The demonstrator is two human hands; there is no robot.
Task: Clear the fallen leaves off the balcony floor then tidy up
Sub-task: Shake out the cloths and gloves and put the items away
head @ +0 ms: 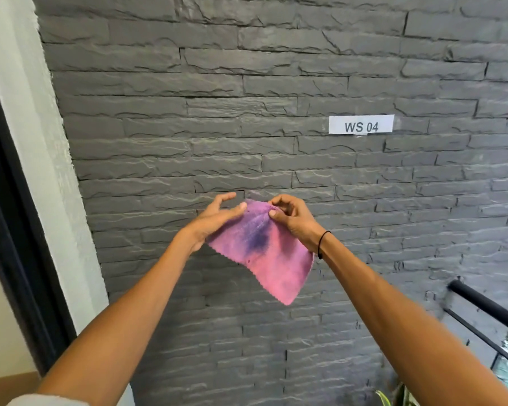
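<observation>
cloth: I hold a pink cloth (264, 253) up in front of the grey stone wall (247, 112), below and to the left of the white label (360, 124) reading WS 04.
right hand: my right hand (291, 218) pinches the cloth's top edge between thumb and fingertips.
left hand: my left hand (214, 218) lies against the cloth's left side, fingers fairly straight and spread, thumb on the fabric; not clenched.
handling: I judge it light, limp and soft; it droops to a point below my hands, so corners or the top edge are the places to grip.
material: woven fabric with zigzag-cut edges and a dark purple stain in the middle.
wall: rough, split-faced, laid in long courses.
railing: a black railing (487, 303) stands to the lower right of the label.
</observation>
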